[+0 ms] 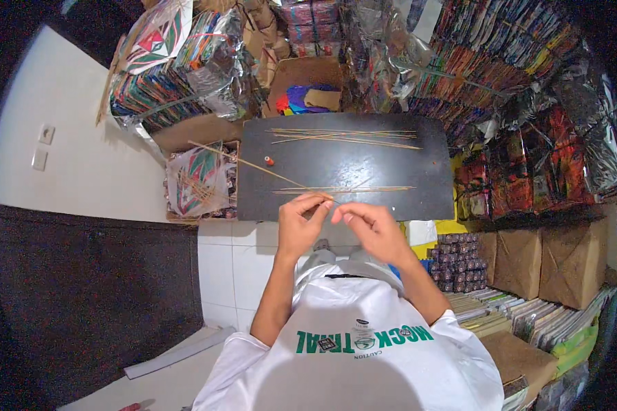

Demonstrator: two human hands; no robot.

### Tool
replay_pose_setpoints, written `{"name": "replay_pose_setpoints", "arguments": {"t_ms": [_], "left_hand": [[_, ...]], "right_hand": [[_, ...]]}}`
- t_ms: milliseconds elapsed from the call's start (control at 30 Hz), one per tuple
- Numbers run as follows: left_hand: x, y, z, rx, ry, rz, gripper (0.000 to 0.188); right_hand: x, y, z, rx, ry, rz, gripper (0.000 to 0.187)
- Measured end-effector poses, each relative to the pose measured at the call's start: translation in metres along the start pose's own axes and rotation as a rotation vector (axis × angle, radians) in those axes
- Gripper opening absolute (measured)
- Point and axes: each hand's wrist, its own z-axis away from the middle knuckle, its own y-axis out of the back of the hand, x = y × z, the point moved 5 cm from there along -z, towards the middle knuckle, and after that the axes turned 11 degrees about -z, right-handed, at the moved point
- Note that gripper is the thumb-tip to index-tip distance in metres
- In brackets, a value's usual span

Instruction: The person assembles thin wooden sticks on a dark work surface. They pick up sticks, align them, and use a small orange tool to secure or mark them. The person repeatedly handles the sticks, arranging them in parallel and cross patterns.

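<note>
Over the near edge of a dark table (391,164), my left hand (299,220) pinches a long thin bamboo stick (253,165) near its end. The stick slants away to the far left, past the table's side. Just right of it, my right hand (373,231) has its thumb and fingers curled together close to the stick's end; what they hold is too small to make out. Several thin sticks (384,188) lie on the table just beyond my hands. More sticks (343,133) lie along the far side. A small orange-red spool (269,162) stands at the left.
Left of the table, a carton (174,218) holds a patterned sheet (199,179) and thin sticks. Beyond the table is an open cardboard box (308,72) with coloured pieces. Tied stacks (480,55) rise far right. Small dark stacked items (456,264) and brown packages (572,264) stand near right.
</note>
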Motion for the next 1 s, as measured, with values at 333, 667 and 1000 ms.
{"name": "replay_pose_setpoints", "arguments": {"t_ms": [333,667,1000], "left_hand": [[-0.014,0.041,0.003,-0.087,-0.166,0.000,0.013],[-0.093,0.130,0.009,0.357,0.123,0.811,0.012],[-0.086,0.119,0.006,0.427,0.254,0.841,0.020]], "right_hand": [[-0.007,0.111,0.000,0.299,0.091,0.291,0.018],[0.071,0.225,0.067,0.513,-0.050,0.414,0.018],[0.124,0.220,0.085,0.354,-0.550,0.677,0.022]]}}
